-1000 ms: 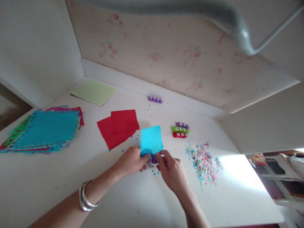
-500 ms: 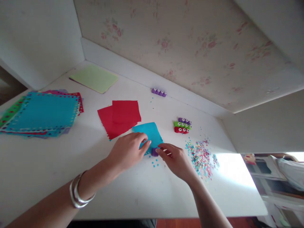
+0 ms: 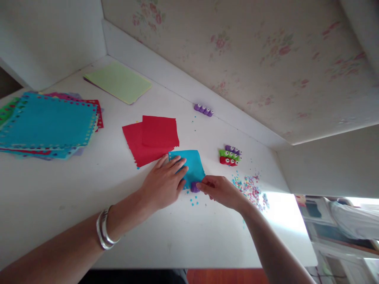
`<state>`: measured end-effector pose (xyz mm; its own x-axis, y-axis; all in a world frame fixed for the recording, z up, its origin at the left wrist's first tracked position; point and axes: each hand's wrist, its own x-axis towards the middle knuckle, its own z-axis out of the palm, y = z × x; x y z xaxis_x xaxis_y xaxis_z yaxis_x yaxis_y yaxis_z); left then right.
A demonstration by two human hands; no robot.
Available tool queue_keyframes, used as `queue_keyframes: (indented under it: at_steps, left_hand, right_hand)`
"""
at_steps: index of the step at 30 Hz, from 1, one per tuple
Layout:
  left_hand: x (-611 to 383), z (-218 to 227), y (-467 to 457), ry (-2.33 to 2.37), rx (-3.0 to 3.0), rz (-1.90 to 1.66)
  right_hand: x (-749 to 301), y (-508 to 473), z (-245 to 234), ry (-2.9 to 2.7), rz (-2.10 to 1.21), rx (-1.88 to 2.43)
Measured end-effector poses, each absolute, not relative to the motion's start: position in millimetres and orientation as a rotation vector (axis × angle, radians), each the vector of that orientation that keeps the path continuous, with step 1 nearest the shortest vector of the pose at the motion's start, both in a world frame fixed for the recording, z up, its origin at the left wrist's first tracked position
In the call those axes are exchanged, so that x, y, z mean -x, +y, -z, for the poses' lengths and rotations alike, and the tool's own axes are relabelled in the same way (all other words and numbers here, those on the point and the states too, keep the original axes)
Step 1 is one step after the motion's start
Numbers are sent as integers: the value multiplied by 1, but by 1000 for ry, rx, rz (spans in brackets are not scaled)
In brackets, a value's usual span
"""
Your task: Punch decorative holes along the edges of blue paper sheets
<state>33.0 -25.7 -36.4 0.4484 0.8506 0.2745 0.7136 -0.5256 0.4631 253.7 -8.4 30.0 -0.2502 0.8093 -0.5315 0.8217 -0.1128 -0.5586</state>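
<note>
A blue paper sheet (image 3: 192, 159) lies on the white table with small holes punched along its left edge. My left hand (image 3: 166, 181) rests flat on the sheet's left part, fingers spread. At the sheet's lower right edge sits a small purple hole punch (image 3: 195, 187). My right hand (image 3: 220, 190) grips this punch from the right, with the thumb on its side; the other fingers are partly hidden. A few blue punched dots (image 3: 193, 204) lie just below it. Two overlapping red paper sheets (image 3: 160, 130) are up and to the left of the blue one.
A stack of colourful punched sheets (image 3: 50, 122) is at the left, with pale green paper (image 3: 118, 81) behind it. A purple row of toy eyes (image 3: 203, 110) stands by the wall. More eyed rows (image 3: 230, 155) and scattered confetti (image 3: 251, 189) lie at the right.
My left hand has flattened, its fingers spreading out over the blue sheet. My right fingers have closed in on the purple punch. The camera view has shifted slightly.
</note>
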Motion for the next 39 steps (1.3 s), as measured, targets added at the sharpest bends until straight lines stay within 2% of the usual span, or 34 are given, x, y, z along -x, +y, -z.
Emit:
queue_keyframes:
  at_steps: [14,39]
  left_hand:
    - [-34,37,-25,1334,-2390,-741]
    - [-36,31,-23,1307,-2343,-770]
  right_hand:
    - [-253,10,-36,1964,1432,-1785]
    - [-246,28,-33,1798,1413,-1703]
